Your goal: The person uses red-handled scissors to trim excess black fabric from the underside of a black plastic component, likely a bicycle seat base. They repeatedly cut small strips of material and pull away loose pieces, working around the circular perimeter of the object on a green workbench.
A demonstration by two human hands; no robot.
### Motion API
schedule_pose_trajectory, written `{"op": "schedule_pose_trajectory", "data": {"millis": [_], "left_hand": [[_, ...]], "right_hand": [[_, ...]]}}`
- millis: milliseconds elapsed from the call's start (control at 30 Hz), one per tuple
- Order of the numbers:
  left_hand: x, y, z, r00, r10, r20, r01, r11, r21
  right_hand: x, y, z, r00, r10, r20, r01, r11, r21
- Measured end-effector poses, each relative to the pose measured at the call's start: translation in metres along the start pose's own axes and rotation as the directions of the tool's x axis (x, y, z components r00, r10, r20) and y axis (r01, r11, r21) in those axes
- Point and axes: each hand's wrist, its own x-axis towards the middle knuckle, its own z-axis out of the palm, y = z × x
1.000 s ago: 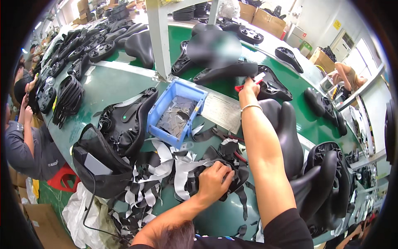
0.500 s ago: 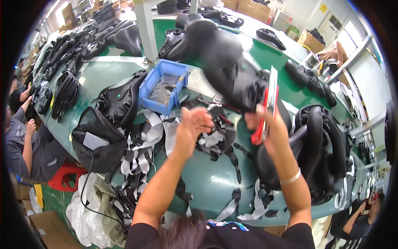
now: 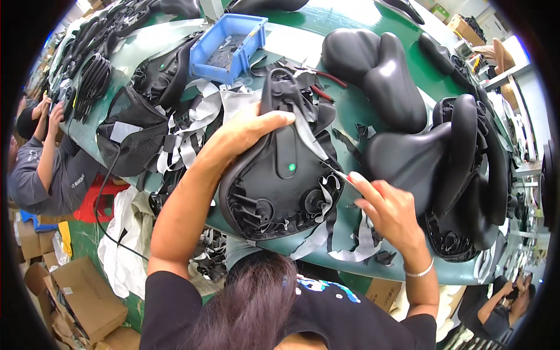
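A black bicycle saddle (image 3: 251,178) lies underside up in front of me, its narrow nose pointing away. My left hand (image 3: 248,131) grips it near the nose, with the thumb across the underside. At the saddle's right edge, my right hand (image 3: 392,211) is closed on a red-handled knife (image 3: 342,174), its slim metal blade touching the edge of the cover. A grey strip of cover material (image 3: 309,135) runs from near the nose down to the blade. Ragged trimmed edges line the wide rear end.
Beyond the saddle stands a blue bin (image 3: 228,49) holding scraps. Red-handled pliers (image 3: 324,87) lie near it. Finished-looking black saddles (image 3: 396,87) are piled on the right. Cut strips (image 3: 361,239) litter the table. A black mesh bag (image 3: 131,149) with a cable sits left.
The blurred saddle has come down close to me, underside up. My left hand, formerly free, now grips it, and the knife in my right hand has come down to its edge.
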Motion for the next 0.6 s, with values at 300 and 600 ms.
{"op": "schedule_pose_trajectory", "data": {"millis": [300,600], "left_hand": [[-0.004,-0.019,-0.013,0.985,0.048,-0.164,-0.013,0.978,0.208],[-0.082,-0.039,0.014,0.856,0.091,-0.509,-0.157,0.984,-0.089]], "right_hand": [[-0.046,-0.051,0.046,0.926,0.370,0.072,-0.370,0.929,-0.008],[-0.035,-0.063,0.050,0.770,0.587,-0.251,-0.336,0.707,0.623]]}}
